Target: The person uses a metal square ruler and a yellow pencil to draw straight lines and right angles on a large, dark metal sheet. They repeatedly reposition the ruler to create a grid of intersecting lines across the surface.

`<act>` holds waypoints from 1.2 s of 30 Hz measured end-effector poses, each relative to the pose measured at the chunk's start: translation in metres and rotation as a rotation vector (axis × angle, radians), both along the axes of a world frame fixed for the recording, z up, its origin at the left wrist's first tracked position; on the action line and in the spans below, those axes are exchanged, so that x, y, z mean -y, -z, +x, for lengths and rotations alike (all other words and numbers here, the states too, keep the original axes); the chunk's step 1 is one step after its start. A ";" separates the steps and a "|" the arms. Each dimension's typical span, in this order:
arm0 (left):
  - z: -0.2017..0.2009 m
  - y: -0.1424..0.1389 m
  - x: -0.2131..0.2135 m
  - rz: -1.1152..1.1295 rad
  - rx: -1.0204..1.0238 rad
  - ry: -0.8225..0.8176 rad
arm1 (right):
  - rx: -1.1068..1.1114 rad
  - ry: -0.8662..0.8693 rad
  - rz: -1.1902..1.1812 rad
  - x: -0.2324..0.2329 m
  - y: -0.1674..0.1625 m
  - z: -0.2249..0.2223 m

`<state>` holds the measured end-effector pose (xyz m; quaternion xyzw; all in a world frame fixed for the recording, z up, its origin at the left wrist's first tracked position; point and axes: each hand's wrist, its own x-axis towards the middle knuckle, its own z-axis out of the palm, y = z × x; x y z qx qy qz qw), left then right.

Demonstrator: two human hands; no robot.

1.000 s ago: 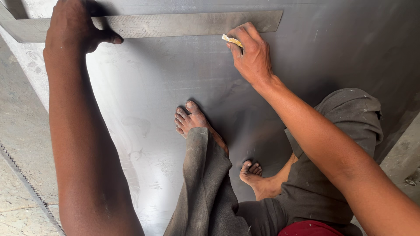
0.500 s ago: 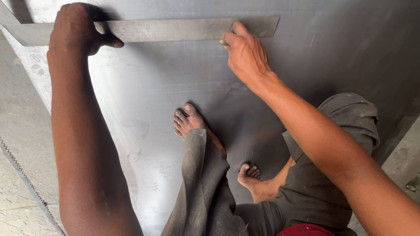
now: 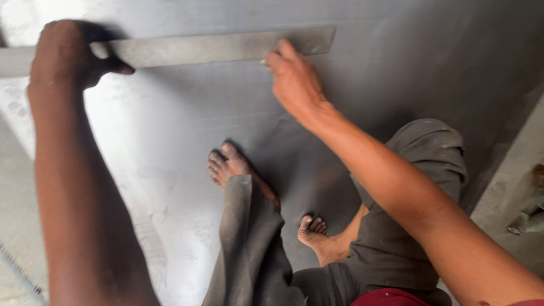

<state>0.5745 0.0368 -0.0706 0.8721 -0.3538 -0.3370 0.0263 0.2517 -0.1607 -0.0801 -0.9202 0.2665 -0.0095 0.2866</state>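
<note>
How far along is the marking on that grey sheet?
Done: the long metal straightedge lies flat across the grey sheet, pressed down by the left hand. In hand: the right hand holds a small pale marker, barely visible, against the straightedge's lower edge, well toward its right end. Left: no drawn line is clear enough to judge, so I cannot tell how much remains.

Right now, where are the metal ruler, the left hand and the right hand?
Metal ruler (image 3: 209,48), head view, bare middle of the blade.
Left hand (image 3: 62,54), head view, back of the hand.
Right hand (image 3: 294,82), head view, back of the hand.
</note>
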 end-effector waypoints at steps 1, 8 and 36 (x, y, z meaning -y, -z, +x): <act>-0.002 -0.001 0.002 0.066 -0.014 -0.053 | -0.056 -0.017 -0.037 0.003 -0.002 0.004; 0.001 -0.001 0.002 -0.073 0.002 0.067 | -0.693 -0.681 0.805 -0.031 -0.044 -0.022; -0.209 -0.084 0.137 -0.912 -1.142 -0.949 | 0.140 0.259 0.743 0.176 -0.116 -0.078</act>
